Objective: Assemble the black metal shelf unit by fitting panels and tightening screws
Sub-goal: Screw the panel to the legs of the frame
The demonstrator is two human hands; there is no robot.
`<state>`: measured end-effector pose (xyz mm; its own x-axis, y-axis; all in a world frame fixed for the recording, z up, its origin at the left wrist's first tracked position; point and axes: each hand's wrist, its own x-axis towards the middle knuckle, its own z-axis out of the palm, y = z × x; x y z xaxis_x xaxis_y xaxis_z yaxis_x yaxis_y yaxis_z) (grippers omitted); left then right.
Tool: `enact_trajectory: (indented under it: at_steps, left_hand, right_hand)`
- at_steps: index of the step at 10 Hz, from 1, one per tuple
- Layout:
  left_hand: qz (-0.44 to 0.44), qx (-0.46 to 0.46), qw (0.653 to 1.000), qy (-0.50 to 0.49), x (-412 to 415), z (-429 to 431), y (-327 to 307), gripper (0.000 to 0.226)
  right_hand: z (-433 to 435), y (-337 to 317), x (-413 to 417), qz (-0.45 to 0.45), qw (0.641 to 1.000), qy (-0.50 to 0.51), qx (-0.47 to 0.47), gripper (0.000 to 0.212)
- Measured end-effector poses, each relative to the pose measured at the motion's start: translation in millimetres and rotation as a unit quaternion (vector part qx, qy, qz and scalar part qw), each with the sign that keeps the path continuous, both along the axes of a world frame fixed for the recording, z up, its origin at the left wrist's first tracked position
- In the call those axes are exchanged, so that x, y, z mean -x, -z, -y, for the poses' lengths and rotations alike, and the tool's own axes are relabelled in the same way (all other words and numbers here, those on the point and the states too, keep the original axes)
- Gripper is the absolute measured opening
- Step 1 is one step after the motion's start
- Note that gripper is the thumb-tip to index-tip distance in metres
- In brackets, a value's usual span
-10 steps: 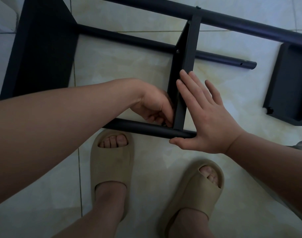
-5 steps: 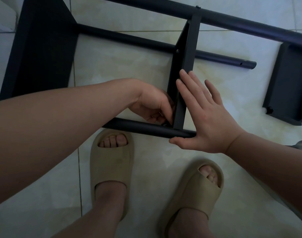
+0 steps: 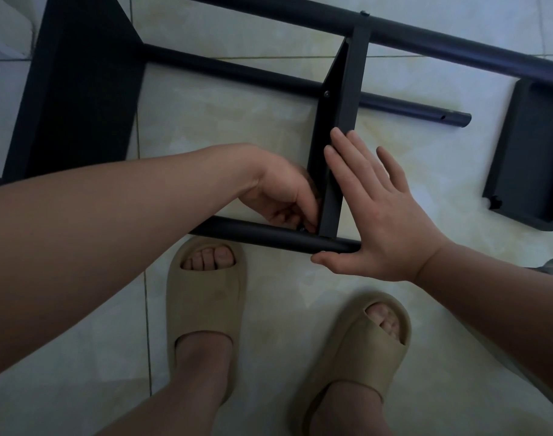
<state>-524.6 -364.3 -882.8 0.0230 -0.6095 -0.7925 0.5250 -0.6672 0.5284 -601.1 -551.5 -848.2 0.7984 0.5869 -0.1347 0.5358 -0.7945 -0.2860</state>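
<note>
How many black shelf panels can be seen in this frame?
3. The left panel is at far left; the middle panel stands edge-on, the right hand flat against it; the loose panel lies on the floor at right. Others may be out of frame.

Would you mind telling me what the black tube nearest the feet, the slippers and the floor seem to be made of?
The near tube looks like metal with a matte black coating: round, evenly dull sheen. The slippers seem moulded foam or soft rubber: thick, seamless, matte beige. The floor is probably glazed ceramic tile: glossy, pale, marbled, with grout lines.
</note>
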Motion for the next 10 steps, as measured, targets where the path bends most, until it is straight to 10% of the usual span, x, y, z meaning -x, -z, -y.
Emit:
enact_trajectory:
  at_steps: [10]
  left_hand:
    - [0.0, 0.007, 1.0, -0.023, -0.7, 1.2, -2.1, 0.019]
  right_hand:
    - [-0.4, -2.2, 0.0, -0.011, 1.0, -0.001, 0.008, 0.119]
